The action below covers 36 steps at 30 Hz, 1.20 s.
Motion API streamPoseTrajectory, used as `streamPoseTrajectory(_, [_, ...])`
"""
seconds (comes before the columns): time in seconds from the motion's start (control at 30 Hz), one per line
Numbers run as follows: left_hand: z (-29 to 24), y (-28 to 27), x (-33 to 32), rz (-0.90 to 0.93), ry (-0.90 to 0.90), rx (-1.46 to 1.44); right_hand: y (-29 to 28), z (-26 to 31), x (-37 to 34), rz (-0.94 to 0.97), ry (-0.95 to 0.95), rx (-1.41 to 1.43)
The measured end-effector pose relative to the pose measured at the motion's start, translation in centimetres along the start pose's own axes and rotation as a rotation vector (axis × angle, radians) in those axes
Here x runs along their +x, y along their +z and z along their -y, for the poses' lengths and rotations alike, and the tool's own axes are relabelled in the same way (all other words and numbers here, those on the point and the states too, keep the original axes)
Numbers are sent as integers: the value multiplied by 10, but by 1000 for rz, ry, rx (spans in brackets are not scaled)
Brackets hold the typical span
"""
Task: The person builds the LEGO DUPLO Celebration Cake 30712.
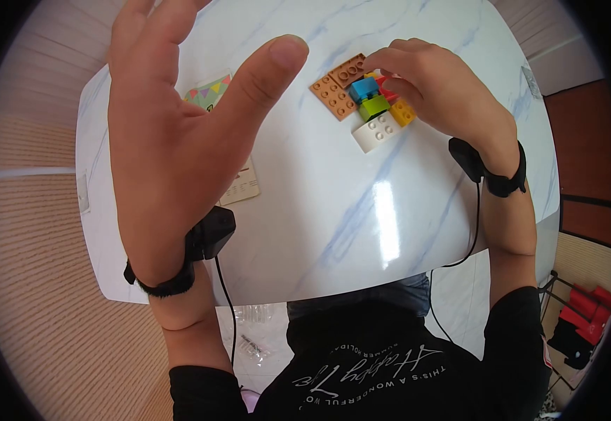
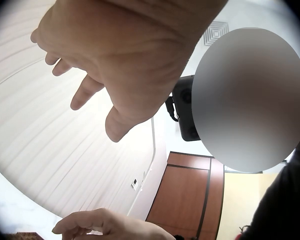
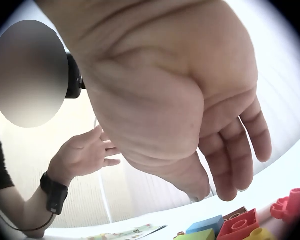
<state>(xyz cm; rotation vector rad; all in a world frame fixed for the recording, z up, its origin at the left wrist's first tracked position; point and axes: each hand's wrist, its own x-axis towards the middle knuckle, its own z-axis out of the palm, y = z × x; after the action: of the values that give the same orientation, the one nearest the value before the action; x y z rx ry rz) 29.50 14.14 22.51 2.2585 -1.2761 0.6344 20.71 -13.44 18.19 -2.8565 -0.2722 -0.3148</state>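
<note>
My left hand (image 1: 179, 133) is raised high over the table's left side, fingers extended and thumb spread, holding nothing. My right hand (image 1: 449, 88) hovers over a cluster of toy building bricks, its fingers bent loosely downward. In the right wrist view, no brick shows between the fingers (image 3: 242, 165) and thumb. The cluster has two brown bricks (image 1: 333, 97), a blue brick (image 1: 364, 88), a green brick (image 1: 373, 108), a white brick (image 1: 376, 133) and a yellow brick (image 1: 404, 112). A red brick (image 3: 238, 225) shows below the right fingers, and a red knobbed piece (image 3: 290, 204) lies farther right.
A printed paper (image 1: 244, 188) with colourful pennants lies on the marbled white table (image 1: 298, 238), partly hidden behind my left hand. Cables (image 1: 225, 302) run down from both wrist cameras past the table's near edge. Wood-patterned flooring (image 1: 32, 281) borders the left side.
</note>
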Motion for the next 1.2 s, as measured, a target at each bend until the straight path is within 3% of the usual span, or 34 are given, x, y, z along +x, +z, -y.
streamPoseTrajectory(0.37, [3,5,5,8,11,0,58,22,9,-175,-236,-186])
streamPoseTrajectory(0.57, [4,8,6,8,11,-2,57,31,7,-42,-115,-194])
streamPoseTrajectory(0.8, [5,14,9,10,7,-10,66,28,11,-147,-172,-263])
streamPoseTrajectory(1.0, [3,25,17,-5,-9,-39,39,25,15,-151,-143,52])
streamPoseTrajectory(1.07, [-8,32,24,22,-144,-328,24,23,20,-344,-128,294])
streamPoseTrajectory(1.1, [-12,39,23,23,-143,-328,20,24,20,-345,-127,294])
streamPoseTrajectory(1.17, [-18,62,14,-18,-424,-860,12,26,18,-443,5,642])
streamPoseTrajectory(1.2, [-21,74,12,-40,-483,-1111,1,27,20,-333,-4,906])
